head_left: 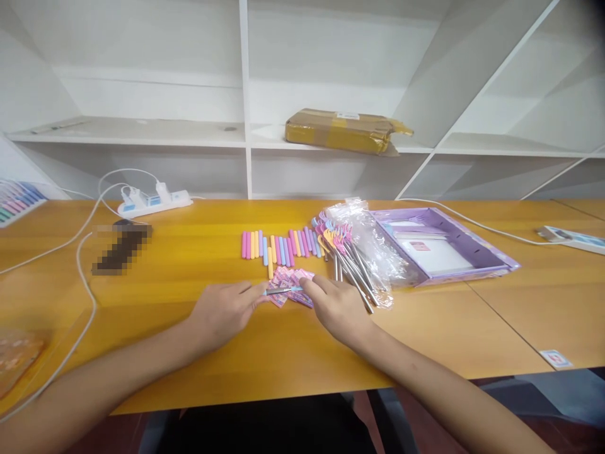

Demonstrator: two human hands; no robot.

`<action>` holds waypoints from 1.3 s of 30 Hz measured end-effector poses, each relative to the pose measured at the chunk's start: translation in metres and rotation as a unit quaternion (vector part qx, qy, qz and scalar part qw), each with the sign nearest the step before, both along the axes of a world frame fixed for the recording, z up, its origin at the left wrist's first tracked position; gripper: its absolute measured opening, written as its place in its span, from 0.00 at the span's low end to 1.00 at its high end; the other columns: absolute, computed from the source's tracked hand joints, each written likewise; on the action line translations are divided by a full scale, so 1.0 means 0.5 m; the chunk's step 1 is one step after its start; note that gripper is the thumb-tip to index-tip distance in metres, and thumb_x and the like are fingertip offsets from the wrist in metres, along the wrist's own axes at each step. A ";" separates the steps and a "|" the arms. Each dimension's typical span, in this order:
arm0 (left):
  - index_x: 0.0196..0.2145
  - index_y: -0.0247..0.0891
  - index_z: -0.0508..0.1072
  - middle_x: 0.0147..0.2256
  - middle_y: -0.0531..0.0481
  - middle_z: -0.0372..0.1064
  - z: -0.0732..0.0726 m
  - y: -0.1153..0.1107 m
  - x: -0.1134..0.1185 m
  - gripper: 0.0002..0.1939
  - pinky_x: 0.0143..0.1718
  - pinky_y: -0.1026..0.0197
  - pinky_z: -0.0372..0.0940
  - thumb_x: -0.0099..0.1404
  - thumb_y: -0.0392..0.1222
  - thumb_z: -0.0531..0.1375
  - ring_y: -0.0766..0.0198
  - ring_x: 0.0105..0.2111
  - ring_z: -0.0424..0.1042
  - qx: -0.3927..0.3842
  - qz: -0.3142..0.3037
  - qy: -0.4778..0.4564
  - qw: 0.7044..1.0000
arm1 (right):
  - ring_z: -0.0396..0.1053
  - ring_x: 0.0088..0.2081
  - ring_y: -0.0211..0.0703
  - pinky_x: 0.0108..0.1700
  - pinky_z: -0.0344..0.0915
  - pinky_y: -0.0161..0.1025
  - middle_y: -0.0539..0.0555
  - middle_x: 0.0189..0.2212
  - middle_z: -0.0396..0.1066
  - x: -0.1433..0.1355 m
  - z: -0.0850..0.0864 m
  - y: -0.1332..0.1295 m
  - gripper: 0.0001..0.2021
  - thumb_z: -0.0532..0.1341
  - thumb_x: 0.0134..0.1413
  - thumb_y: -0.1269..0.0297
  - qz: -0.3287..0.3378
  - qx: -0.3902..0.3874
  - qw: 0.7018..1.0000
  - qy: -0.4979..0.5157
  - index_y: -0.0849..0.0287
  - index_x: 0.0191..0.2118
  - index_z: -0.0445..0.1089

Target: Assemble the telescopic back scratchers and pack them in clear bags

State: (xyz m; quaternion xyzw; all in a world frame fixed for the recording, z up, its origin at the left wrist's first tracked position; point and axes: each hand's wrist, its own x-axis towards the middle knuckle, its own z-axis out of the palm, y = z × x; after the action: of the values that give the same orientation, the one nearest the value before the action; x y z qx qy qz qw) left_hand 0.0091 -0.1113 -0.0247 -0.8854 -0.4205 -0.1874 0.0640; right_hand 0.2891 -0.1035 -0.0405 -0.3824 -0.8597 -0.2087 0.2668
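Centre frame: left hand [222,312] and right hand [338,309] pinch opposite ends of a thin blue stick [283,291], fingers closed on it, above pink packets [290,280]. Pastel tubes [278,246] just behind; bare table [283,359] toward the near edge.

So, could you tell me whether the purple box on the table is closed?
No, the purple box lies open on the table, with white sheets showing inside its raised rim.

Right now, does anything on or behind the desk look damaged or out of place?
Yes: the brown parcel on the shelf is crumpled and torn at its right end. On the desk, one yellow stick lies below its row.
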 end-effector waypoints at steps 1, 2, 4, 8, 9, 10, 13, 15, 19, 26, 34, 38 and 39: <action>0.56 0.42 0.78 0.28 0.48 0.75 0.000 -0.003 0.000 0.22 0.23 0.60 0.52 0.82 0.52 0.48 0.62 0.25 0.70 0.000 -0.002 -0.005 1.000 | 0.54 0.24 0.40 0.29 0.46 0.42 0.51 0.27 0.69 0.001 0.001 -0.003 0.16 0.51 0.64 0.82 -0.003 -0.002 1.000 -0.003 0.57 0.42 0.72; 0.55 0.42 0.78 0.29 0.48 0.76 0.002 -0.007 -0.001 0.22 0.23 0.60 0.52 0.82 0.52 0.48 0.62 0.25 0.71 0.000 -0.006 -0.008 1.000 | 0.54 0.24 0.40 0.29 0.46 0.42 0.51 0.27 0.68 0.003 0.003 -0.007 0.15 0.51 0.64 0.82 -0.004 -0.004 1.000 -0.006 0.57 0.41 0.71; 0.54 0.41 0.78 0.28 0.49 0.76 0.005 -0.014 0.001 0.21 0.23 0.60 0.53 0.83 0.51 0.49 0.62 0.25 0.71 0.002 -0.014 -0.008 1.000 | 0.54 0.23 0.40 0.29 0.46 0.42 0.51 0.27 0.68 0.005 0.007 -0.015 0.15 0.51 0.64 0.81 -0.004 -0.009 1.000 -0.011 0.57 0.42 0.71; 0.51 0.41 0.78 0.27 0.50 0.74 0.012 -0.023 0.008 0.19 0.22 0.60 0.53 0.82 0.50 0.50 0.64 0.24 0.70 0.015 -0.026 -0.002 1.000 | 0.56 0.24 0.40 0.29 0.46 0.42 0.50 0.27 0.68 0.005 0.013 -0.031 0.16 0.50 0.64 0.82 0.006 -0.020 1.000 -0.016 0.58 0.47 0.70; 0.50 0.41 0.78 0.27 0.51 0.74 0.012 -0.023 0.009 0.18 0.22 0.61 0.53 0.82 0.49 0.50 0.65 0.24 0.70 0.021 -0.029 -0.004 0.999 | 0.56 0.24 0.40 0.29 0.46 0.42 0.50 0.27 0.68 0.006 0.014 -0.033 0.16 0.50 0.64 0.82 0.007 -0.024 1.000 -0.018 0.58 0.47 0.70; 0.50 0.41 0.77 0.27 0.51 0.73 0.012 -0.022 0.008 0.17 0.22 0.61 0.53 0.82 0.49 0.50 0.65 0.24 0.70 0.027 -0.034 -0.005 0.999 | 0.56 0.24 0.39 0.29 0.45 0.42 0.49 0.27 0.68 0.007 0.016 -0.034 0.16 0.50 0.64 0.82 0.008 -0.028 0.999 -0.023 0.58 0.47 0.69; 0.49 0.40 0.77 0.27 0.53 0.73 0.002 -0.012 0.000 0.18 0.22 0.62 0.53 0.83 0.48 0.49 0.65 0.23 0.70 0.038 -0.050 0.013 0.998 | 0.56 0.24 0.39 0.29 0.44 0.42 0.49 0.27 0.68 0.012 0.023 -0.030 0.14 0.52 0.63 0.82 0.013 -0.045 0.997 -0.056 0.58 0.44 0.69; 0.47 0.40 0.76 0.27 0.52 0.73 -0.007 -0.003 -0.008 0.19 0.22 0.63 0.53 0.83 0.48 0.48 0.65 0.23 0.70 0.036 -0.056 0.039 0.997 | 0.57 0.25 0.39 0.29 0.44 0.43 0.49 0.27 0.68 0.013 0.027 -0.023 0.12 0.54 0.63 0.82 0.019 -0.051 0.995 -0.081 0.58 0.43 0.69; 0.42 0.39 0.74 0.27 0.52 0.73 -0.019 0.012 -0.024 0.21 0.22 0.62 0.50 0.84 0.50 0.45 0.65 0.23 0.69 0.007 -0.043 0.083 0.996 | 0.59 0.26 0.39 0.30 0.45 0.42 0.50 0.27 0.69 0.014 0.029 -0.006 0.11 0.55 0.66 0.80 0.030 -0.044 0.995 -0.085 0.58 0.42 0.70; 0.38 0.40 0.70 0.28 0.52 0.73 0.019 0.048 -0.130 0.23 0.25 0.62 0.46 0.84 0.53 0.45 0.65 0.24 0.68 -0.016 0.020 0.142 0.990 | 0.65 0.27 0.36 0.31 0.54 0.36 0.49 0.27 0.72 0.145 0.033 0.043 0.18 0.53 0.65 0.81 0.023 -0.005 0.999 -0.033 0.58 0.49 0.76; 0.31 0.40 0.70 0.24 0.56 0.69 0.043 0.031 -0.385 0.29 0.31 0.64 0.52 0.84 0.57 0.43 0.66 0.26 0.69 0.076 0.021 0.150 0.986 | 0.78 0.36 0.42 0.38 0.64 0.39 0.64 0.36 0.82 0.551 0.060 0.006 0.16 0.57 0.64 0.61 -0.300 -0.057 0.950 0.065 0.55 0.44 0.83; 0.29 0.41 0.68 0.23 0.56 0.68 0.038 -0.004 -0.356 0.26 0.30 0.62 0.53 0.83 0.53 0.47 0.66 0.23 0.67 0.072 0.001 0.131 0.989 | 0.79 0.35 0.48 0.36 0.65 0.42 0.62 0.36 0.83 0.592 0.049 -0.035 0.19 0.56 0.58 0.56 -0.384 -0.067 0.914 0.110 0.52 0.47 0.81; 0.30 0.41 0.68 0.23 0.56 0.69 0.039 -0.007 -0.341 0.25 0.29 0.61 0.53 0.83 0.53 0.47 0.66 0.23 0.68 0.071 -0.004 0.127 0.989 | 0.79 0.34 0.49 0.35 0.65 0.42 0.60 0.36 0.83 0.588 0.047 -0.040 0.20 0.56 0.57 0.53 -0.385 -0.086 0.912 0.116 0.51 0.48 0.81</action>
State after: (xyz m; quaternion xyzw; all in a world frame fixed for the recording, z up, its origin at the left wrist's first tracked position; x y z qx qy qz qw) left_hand -0.1615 -0.1150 -0.0053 -0.8968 -0.3915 -0.1033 0.1785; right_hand 0.5832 -0.1235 -0.0170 -0.7264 -0.6238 -0.1747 0.2295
